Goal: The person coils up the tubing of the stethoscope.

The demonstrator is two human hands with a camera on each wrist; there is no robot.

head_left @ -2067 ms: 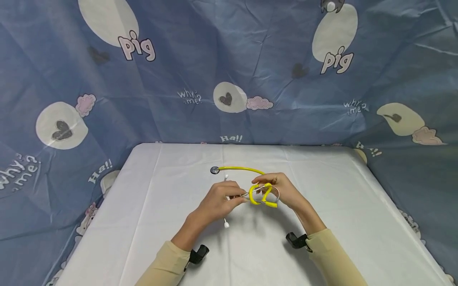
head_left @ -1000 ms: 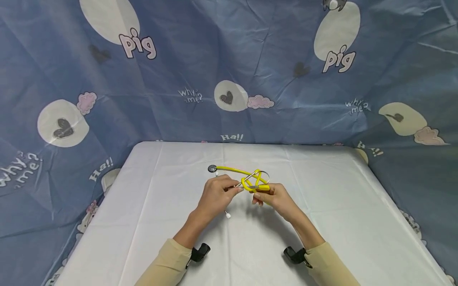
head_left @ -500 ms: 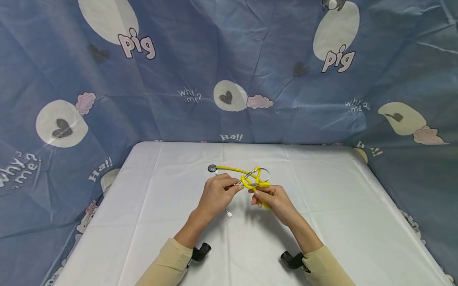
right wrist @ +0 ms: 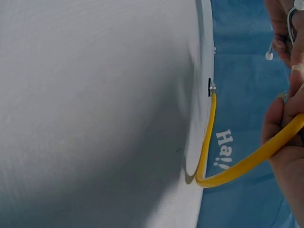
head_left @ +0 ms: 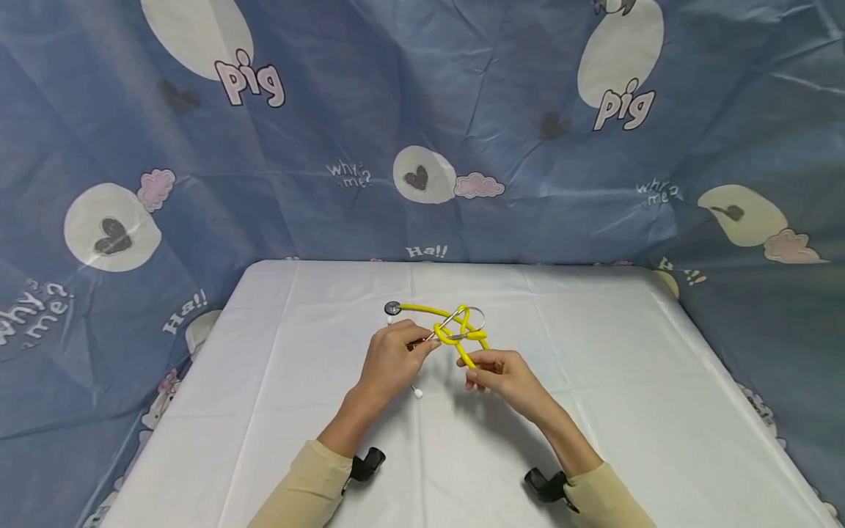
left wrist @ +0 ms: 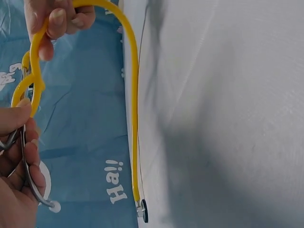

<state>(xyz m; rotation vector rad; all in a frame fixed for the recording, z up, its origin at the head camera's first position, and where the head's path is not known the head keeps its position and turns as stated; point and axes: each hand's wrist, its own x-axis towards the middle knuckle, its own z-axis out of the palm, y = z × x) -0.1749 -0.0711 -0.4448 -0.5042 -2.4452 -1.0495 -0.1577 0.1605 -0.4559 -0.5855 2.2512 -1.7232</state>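
A stethoscope with yellow tubing is held up over the middle of the table. My left hand pinches its silver ear tubes, with a white ear tip showing below the hand. Just right of those fingers, the tubing is looped and crossed around the metal tubes. My right hand pinches a stretch of the tubing below the loops. From there the tube curves away in the left wrist view to the round chest piece. Part of the ear tubes is hidden behind the left fingers.
A white cloth covers the table. Behind it and at its sides hangs a blue printed curtain. Black wrist cameras are strapped at both sleeves.
My right hand has moved from the right of the loops to below them, drawing the tubing toward the front. The looped part has shifted left and away, while the left hand keeps its pinch.
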